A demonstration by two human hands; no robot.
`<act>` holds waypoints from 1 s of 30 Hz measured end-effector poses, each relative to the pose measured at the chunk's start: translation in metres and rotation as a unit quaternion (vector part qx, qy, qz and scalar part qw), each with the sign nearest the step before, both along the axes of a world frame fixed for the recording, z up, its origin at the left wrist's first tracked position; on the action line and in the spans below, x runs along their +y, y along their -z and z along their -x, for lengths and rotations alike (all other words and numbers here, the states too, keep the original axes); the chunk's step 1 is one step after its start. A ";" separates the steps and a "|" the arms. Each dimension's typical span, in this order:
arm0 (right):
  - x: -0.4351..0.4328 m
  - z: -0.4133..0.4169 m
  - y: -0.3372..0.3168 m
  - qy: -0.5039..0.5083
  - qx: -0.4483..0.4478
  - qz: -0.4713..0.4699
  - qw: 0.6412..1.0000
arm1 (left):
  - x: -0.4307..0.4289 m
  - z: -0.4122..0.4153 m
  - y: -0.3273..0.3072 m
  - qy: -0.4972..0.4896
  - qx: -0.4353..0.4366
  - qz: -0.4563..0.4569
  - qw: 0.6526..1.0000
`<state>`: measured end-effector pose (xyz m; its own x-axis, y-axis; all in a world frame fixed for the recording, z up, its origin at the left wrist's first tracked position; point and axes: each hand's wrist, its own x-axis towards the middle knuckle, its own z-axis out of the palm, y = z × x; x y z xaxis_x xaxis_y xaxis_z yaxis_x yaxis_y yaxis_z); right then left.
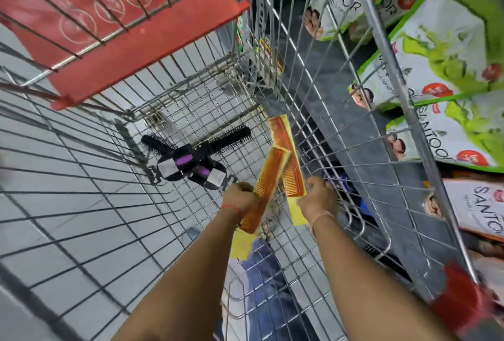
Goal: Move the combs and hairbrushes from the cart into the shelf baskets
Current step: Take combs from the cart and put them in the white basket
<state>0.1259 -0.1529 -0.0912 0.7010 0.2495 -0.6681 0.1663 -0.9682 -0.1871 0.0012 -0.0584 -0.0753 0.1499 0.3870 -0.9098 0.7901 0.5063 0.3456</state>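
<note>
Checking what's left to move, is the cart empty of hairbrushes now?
No, two black hairbrushes with purple-and-white cards lie crossed on the cart floor, beyond the left hand and right hand, each holding an orange comb.

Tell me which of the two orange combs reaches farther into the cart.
The comb in the right hand: this right-hand comb stretches up along the cart's wire side, past the tip of the left-hand comb, which the left hand holds lower.
</note>
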 end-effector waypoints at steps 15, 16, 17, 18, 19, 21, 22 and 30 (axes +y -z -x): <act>-0.015 0.010 -0.026 0.039 0.009 0.030 0.999 | 0.022 0.013 -0.005 -0.121 -0.088 0.018 0.989; -0.016 0.012 -0.034 0.045 0.019 0.022 0.999 | 0.025 0.014 -0.012 -0.122 -0.106 0.012 0.987; -0.016 0.016 -0.046 0.065 0.033 -0.006 0.997 | 0.028 0.015 -0.023 -0.120 -0.124 0.009 0.985; -0.016 0.019 -0.055 0.075 0.035 -0.037 0.996 | 0.030 0.016 -0.032 -0.122 -0.144 0.010 0.982; -0.016 0.025 -0.074 0.099 0.029 -0.077 0.992 | 0.032 0.016 -0.049 -0.110 -0.167 0.015 0.980; -0.018 0.040 -0.106 0.133 0.012 -0.166 0.977 | 0.033 0.014 -0.081 -0.075 -0.221 0.028 0.972; -0.024 0.048 -0.124 0.145 -0.004 -0.217 0.965 | 0.033 0.012 -0.097 -0.049 -0.252 0.035 0.966; -0.127 0.065 -0.322 0.312 -0.261 -0.493 0.769 | -0.046 -0.064 -0.294 0.131 -0.493 0.084 0.856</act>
